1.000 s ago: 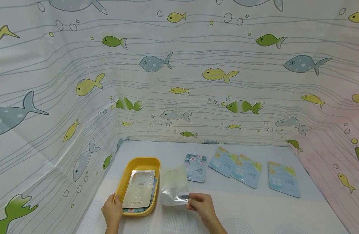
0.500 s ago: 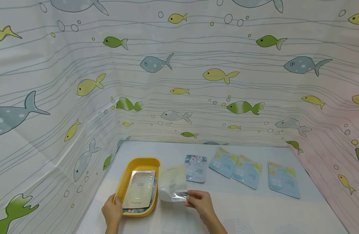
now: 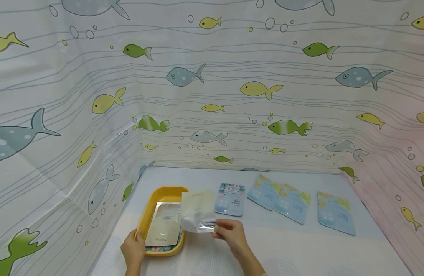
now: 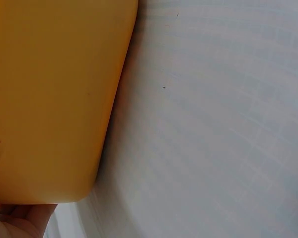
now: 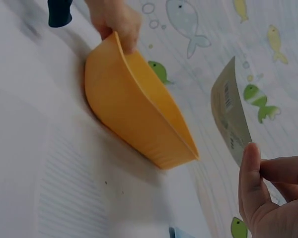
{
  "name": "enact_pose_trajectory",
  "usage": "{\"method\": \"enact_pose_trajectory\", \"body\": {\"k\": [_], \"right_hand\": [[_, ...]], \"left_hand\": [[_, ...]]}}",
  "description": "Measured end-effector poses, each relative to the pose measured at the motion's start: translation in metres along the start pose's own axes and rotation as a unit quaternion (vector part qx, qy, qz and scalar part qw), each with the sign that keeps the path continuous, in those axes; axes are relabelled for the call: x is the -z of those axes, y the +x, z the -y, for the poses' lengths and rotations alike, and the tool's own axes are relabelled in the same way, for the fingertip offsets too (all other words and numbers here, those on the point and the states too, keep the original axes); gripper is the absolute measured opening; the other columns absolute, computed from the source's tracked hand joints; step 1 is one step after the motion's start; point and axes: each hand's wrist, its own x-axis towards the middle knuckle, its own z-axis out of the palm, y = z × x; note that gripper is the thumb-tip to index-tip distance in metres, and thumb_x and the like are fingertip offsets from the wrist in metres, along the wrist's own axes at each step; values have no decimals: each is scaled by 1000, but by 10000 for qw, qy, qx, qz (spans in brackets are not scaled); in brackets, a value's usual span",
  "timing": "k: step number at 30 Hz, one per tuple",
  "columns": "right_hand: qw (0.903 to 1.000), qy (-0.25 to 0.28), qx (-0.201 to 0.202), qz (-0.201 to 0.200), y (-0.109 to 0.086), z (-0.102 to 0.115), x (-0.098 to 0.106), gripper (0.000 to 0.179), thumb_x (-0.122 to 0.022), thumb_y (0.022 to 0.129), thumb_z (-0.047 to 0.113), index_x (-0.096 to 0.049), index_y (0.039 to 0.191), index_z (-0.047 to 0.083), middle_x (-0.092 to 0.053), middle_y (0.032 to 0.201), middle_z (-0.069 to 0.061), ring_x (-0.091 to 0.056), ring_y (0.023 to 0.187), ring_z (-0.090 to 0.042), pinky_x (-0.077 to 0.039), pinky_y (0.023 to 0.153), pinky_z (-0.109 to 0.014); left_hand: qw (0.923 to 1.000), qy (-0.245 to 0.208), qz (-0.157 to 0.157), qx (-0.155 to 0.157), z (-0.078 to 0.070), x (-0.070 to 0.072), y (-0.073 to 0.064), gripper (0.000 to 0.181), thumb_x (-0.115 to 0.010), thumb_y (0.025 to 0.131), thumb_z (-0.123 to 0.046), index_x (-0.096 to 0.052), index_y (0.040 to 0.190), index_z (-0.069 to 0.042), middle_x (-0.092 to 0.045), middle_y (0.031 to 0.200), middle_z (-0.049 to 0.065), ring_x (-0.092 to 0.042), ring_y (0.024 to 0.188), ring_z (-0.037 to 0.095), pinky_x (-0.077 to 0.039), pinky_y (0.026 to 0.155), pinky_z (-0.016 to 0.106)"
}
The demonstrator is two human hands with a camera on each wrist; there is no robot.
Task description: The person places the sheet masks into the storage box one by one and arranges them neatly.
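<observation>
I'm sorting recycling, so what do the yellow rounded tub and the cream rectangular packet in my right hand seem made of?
The yellow rounded plastic-looking tub: probably moulded plastic, matte, judging by its smooth, evenly coloured surface. The cream rectangular foil-like packet in your right hand: likely metallised film or foil laminate, I can't tell which, partly shiny, judging by its silvery glints.

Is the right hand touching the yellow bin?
No, in the right wrist view the right hand pinches a packet, and a gap separates it from the bin.
</observation>
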Motion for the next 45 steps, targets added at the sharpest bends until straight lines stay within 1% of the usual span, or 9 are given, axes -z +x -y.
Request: {"method": "enact_pose_trajectory", "body": {"k": [6,12,17,23,34,38,41,44,45], "right_hand": [[9998,79,156,40,5,4,-9,30,-58,81,-10,-55,108,-23,-67,86,-14,-66,63,-9,-56,68,-26],[9998,134,127,70,10,9,-18,32,-58,82,-10,-54,111,-23,-66,88,-14,-66,64,-9,-55,69,-26],[9997,171,165,103,15,10,-27,30,-58,81,-12,-55,109,-23,-66,87,-16,-66,63,-10,-56,68,-27],[9994,191,254,160,17,11,-38,29,-58,80,-12,-56,107,-23,-66,86,-16,-66,62,-9,-56,67,-26],[9999,73,17,130,26,-7,-52,28,-57,76,-16,-58,103,-22,-63,82,-16,-65,60,-10,-56,65,-28],[9993,91,320,188,26,-16,-57,25,-57,74,-15,-61,98,-19,-63,77,-14,-66,59,-11,-56,62,-28],[9990,90,409,153,27,-21,-62,22,-58,74,-15,-63,95,-17,-63,75,-13,-66,58,-12,-56,61,-29],[9998,21,201,24,29,-25,-67,23,-57,74,-15,-63,96,-17,-62,75,-13,-65,57,-12,-56,60,-28],[10000,-35,6,-78,30,-26,-69,24,-58,74,-15,-63,97,-18,-62,76,-13,-65,57,-12,-56,61,-29]], "left_hand": [[9999,6,-75,-77,1,0,0,22,-51,88,1,-59,100,18,-61,95,37,-56,85,57,-42,76,61],[9999,-18,-79,-69,0,0,1,23,-51,89,1,-59,101,18,-60,96,38,-56,87,57,-42,77,61],[10000,14,-17,36,0,-1,2,23,-50,89,0,-58,102,18,-60,98,38,-55,88,57,-42,79,61],[10000,16,-49,-27,2,-2,3,22,-51,89,0,-59,102,17,-61,97,37,-56,88,56,-42,78,61],[10000,23,-48,-26,2,-4,1,23,-51,89,0,-59,102,18,-61,96,37,-56,86,57,-42,77,61],[10000,30,-69,-49,2,-4,1,23,-51,89,0,-59,101,18,-61,95,37,-56,86,57,-43,76,61],[10000,37,-75,-34,3,-3,1,23,-51,89,1,-59,101,18,-61,96,37,-57,86,56,-43,77,61],[10000,39,-54,-17,3,-3,1,23,-51,89,0,-59,102,17,-61,97,37,-56,87,56,-43,78,60],[10000,39,-51,-24,3,-3,1,23,-51,89,0,-59,102,17,-61,97,37,-56,87,56,-43,78,60]]}}
